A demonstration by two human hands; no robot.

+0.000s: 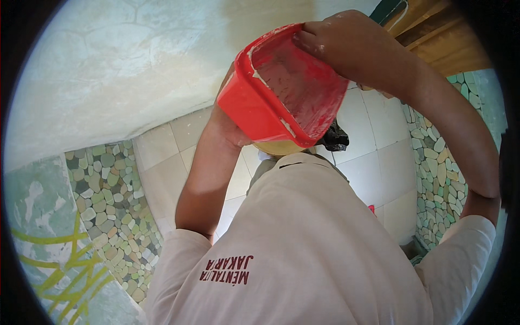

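A red plastic tub [233, 103] is held up in front of me, tilted so that its open side faces me. Pale, pasty residue smears its inner walls and clings to its rim. My left hand [230, 127] supports the tub from its left side and underneath, with most of its fingers hidden behind it. At the top right of the rim, my right hand [338, 40] bends over the edge, its whitish-smudged fingers curled against the inside. Below the tub, part of a yellowish rounded object [279, 148] shows, next to a crumpled black plastic bag [336, 138].
A pale plastered wall [135, 70] rises at the far left. Light floor tiles [390, 157] lie below, bordered by pebble strips [108, 200] on both sides. Brown wooden boards [439, 43] stand at the far right. A yellow-streaked greenish surface [49, 216] is at left.
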